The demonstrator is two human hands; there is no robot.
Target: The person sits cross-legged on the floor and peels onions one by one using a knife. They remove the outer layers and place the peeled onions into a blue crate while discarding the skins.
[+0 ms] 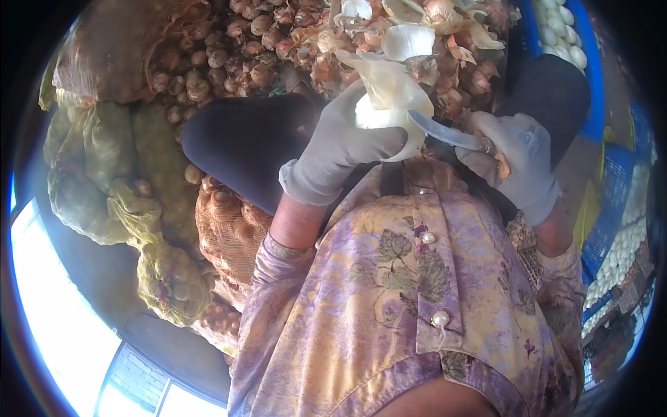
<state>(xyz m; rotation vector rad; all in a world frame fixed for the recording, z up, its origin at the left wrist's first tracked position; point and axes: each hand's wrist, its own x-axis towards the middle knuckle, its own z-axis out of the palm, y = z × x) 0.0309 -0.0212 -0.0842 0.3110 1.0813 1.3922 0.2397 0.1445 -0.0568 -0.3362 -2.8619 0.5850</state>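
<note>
My left hand (344,138), in a pale glove, holds a large white onion (404,120) with a flap of skin standing up from it. My right hand (513,151), gloved too, is closed around a knife whose curved metal blade (448,133) points left, its tip against or close to the onion's right side. The knife's handle is hidden in the glove, and brownish scraps of skin cling to the fingers. Loose onion skins (409,41) and small brown onions (263,73) lie in a heap just beyond both hands.
Mesh sacks, one orange with onions (229,229) and several yellow-green (172,281), stand at the left. My bent knees flank the work. A blue crate (594,94) with peeled white onions (560,26) is at the upper right; more blue crates (607,203) stand farther right.
</note>
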